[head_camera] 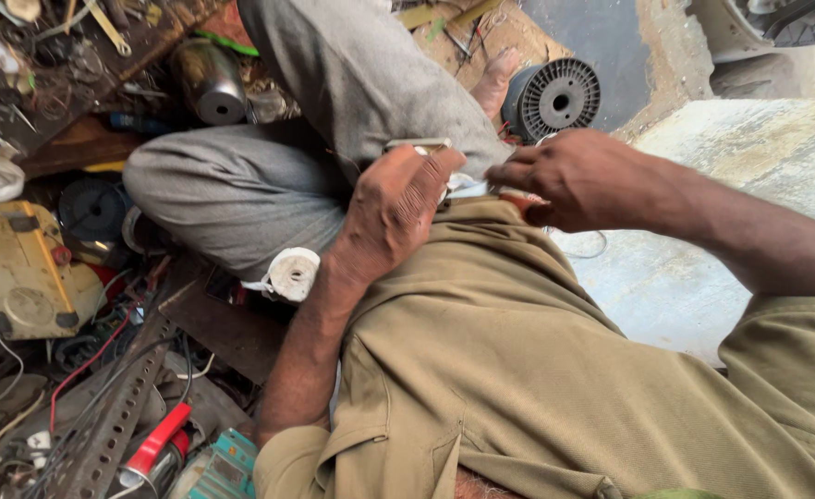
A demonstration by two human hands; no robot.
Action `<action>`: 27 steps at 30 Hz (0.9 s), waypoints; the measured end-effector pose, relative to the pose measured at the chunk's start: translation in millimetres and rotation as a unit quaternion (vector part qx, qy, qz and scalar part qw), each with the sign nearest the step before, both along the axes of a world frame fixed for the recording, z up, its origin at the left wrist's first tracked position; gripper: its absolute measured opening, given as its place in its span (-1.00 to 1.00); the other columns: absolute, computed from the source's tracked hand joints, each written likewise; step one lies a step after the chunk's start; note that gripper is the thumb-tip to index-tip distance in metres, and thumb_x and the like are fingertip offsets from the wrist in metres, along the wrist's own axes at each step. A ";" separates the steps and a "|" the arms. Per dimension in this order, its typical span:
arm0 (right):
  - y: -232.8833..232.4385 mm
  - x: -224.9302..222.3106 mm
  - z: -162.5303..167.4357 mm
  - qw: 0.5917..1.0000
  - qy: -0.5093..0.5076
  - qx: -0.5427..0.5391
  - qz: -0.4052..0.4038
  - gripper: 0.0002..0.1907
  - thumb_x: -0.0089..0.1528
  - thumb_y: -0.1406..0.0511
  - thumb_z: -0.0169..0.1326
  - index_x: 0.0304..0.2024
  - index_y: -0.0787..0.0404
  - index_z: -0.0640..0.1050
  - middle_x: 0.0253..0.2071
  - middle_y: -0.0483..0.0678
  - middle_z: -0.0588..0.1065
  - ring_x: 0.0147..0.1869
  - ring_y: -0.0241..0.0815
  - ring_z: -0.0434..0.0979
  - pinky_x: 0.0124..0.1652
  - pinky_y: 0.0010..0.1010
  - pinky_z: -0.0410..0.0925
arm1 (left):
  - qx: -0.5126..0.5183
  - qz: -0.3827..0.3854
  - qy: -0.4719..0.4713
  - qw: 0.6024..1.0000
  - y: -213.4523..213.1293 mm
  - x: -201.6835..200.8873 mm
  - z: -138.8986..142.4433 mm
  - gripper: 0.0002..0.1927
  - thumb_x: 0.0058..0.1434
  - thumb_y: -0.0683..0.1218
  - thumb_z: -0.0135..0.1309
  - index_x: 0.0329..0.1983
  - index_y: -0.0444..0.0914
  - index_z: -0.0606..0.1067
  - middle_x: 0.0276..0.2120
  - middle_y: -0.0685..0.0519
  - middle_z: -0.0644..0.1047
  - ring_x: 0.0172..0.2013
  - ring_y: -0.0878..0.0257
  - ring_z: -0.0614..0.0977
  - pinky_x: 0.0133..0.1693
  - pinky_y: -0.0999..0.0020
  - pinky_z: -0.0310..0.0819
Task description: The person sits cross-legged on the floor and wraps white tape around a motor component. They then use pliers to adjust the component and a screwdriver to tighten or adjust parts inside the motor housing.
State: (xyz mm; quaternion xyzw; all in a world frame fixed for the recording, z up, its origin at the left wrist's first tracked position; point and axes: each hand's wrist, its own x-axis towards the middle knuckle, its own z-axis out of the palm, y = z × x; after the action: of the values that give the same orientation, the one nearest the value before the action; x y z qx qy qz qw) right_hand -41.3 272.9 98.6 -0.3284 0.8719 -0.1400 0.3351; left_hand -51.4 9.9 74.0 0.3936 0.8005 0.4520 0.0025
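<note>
My left hand [396, 211] is closed around a small pale metal-edged part [417, 145] that sticks out above the knuckles. My right hand [566, 180] faces it, almost touching, with fingers pinched on a small red-orange piece [520, 200]; what it is cannot be made out. A thin wire loop [585, 248] hangs below the right hand. Both hands hover over my lap, above the khaki shirt [518, 370] and grey trousers [241, 185].
A black ribbed spool [555, 97] stands by my bare foot [497, 81]. A white roll [292, 273] lies beside my knee. Left: a metal cylinder [212, 88], yellowish plate [19, 268], perforated angle bar [112, 416], red-handled tool [158, 444], tangled wires. A concrete slab [703, 277] lies right.
</note>
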 end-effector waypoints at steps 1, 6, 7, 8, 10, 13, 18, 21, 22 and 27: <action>-0.6 -1.3 -2.5 0.998 0.029 -0.057 0.010 -0.31 0.04 0.12 0.30 0.20 0.15 0.47 0.02 0.02 0.58 -0.04 0.08 0.63 -0.20 -0.13 0.52 | 0.007 -0.007 0.020 1.000 1.7 0.0 0.4 -0.61 0.30 -0.37 0.11 0.18 -0.32 0.42 -0.30 -0.12 0.44 -0.28 -0.06 0.53 -0.20 0.06 0.46; -7.9 -13.1 -3.7 0.996 -0.008 -0.082 -0.022 -0.19 -0.05 0.21 0.36 0.27 0.05 0.42 -0.08 0.04 0.56 -0.19 0.18 0.58 -0.24 -0.02 0.44 | -0.049 -0.038 0.026 0.998 11.3 -3.9 10.9 -0.46 0.06 -0.38 0.04 0.18 -0.35 0.44 -0.29 -0.12 0.49 -0.22 -0.10 0.52 -0.14 0.03 0.44; -9.4 -15.2 -1.5 0.993 -0.005 -0.112 -0.023 -0.23 -0.06 0.23 0.34 0.23 0.06 0.45 -0.06 0.04 0.57 -0.19 0.18 0.58 -0.25 -0.02 0.44 | -0.051 -0.033 0.028 0.998 12.6 -5.2 13.7 -0.46 0.05 -0.38 0.03 0.16 -0.35 0.44 -0.28 -0.12 0.50 -0.21 -0.10 0.52 -0.13 0.03 0.44; -11.3 -16.4 0.6 0.989 -0.003 -0.143 -0.023 -0.27 -0.07 0.25 0.32 0.18 0.06 0.48 -0.05 0.03 0.57 -0.19 0.18 0.59 -0.26 -0.03 0.45 | -0.054 -0.028 0.029 0.998 13.7 -6.4 16.0 -0.47 0.03 -0.38 0.03 0.14 -0.35 0.43 -0.27 -0.13 0.50 -0.20 -0.11 0.52 -0.12 0.03 0.43; -14.1 -16.8 4.7 0.995 0.001 -0.100 -0.025 -0.33 0.00 0.24 0.30 0.18 0.06 0.47 -0.09 0.01 0.57 -0.18 0.16 0.59 -0.27 -0.05 0.46 | -0.066 -0.025 0.034 0.997 16.0 -7.4 19.0 -0.50 0.03 -0.38 0.03 0.10 -0.35 0.44 -0.31 -0.11 0.50 -0.22 -0.11 0.51 -0.15 0.02 0.43; -14.8 -16.2 8.2 0.995 0.015 -0.097 -0.035 -0.32 -0.03 0.27 0.28 0.17 0.08 0.47 -0.14 0.01 0.57 -0.20 0.17 0.59 -0.29 -0.06 0.46 | -0.069 -0.012 0.035 0.997 20.1 -6.0 19.1 -0.56 0.08 -0.38 0.04 0.07 -0.34 0.44 -0.35 -0.11 0.49 -0.25 -0.10 0.50 -0.16 0.02 0.43; -17.8 -17.6 7.9 0.993 0.032 -0.110 -0.023 -0.48 0.01 0.25 0.28 0.03 0.12 0.50 -0.18 0.02 0.55 -0.19 0.16 0.59 -0.28 -0.07 0.47 | -0.052 -0.005 0.044 0.998 24.7 -2.8 18.0 -0.56 0.05 -0.39 0.02 0.03 -0.33 0.43 -0.39 -0.09 0.47 -0.28 -0.09 0.49 -0.19 0.00 0.40; -21.4 -17.0 8.0 0.991 0.034 -0.125 -0.029 -0.40 -0.06 0.22 0.32 0.02 0.17 0.49 -0.17 0.04 0.54 -0.21 0.19 0.57 -0.30 -0.03 0.45 | -0.072 0.011 0.048 0.996 26.3 -1.7 18.7 -0.60 0.04 -0.39 0.03 -0.02 -0.29 0.45 -0.45 -0.09 0.43 -0.33 -0.08 0.47 -0.24 0.01 0.37; -21.9 -15.5 7.9 0.991 0.033 -0.125 -0.033 -0.38 -0.09 0.22 0.33 0.02 0.18 0.48 -0.16 0.04 0.53 -0.21 0.20 0.57 -0.31 -0.02 0.45 | -0.070 0.012 0.054 0.996 26.7 -1.5 18.5 -0.62 0.04 -0.38 0.04 -0.04 -0.30 0.44 -0.45 -0.09 0.43 -0.33 -0.08 0.47 -0.24 0.01 0.36; -18.4 -9.3 -0.9 0.991 0.026 -0.125 -0.033 -0.38 -0.05 0.24 0.31 0.05 0.21 0.46 -0.10 0.05 0.52 -0.19 0.16 0.59 -0.30 -0.06 0.47 | -0.035 0.006 0.063 0.997 28.4 -0.3 11.0 -0.70 0.10 -0.38 0.07 -0.09 -0.32 0.44 -0.46 -0.06 0.44 -0.35 -0.03 0.49 -0.24 0.03 0.37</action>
State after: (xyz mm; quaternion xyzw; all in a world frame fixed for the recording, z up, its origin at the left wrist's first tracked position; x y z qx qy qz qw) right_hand -50.6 254.4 97.7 -0.3427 0.8663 -0.2504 0.2633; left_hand -51.7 38.3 85.1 0.4160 0.8170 0.3976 -0.0374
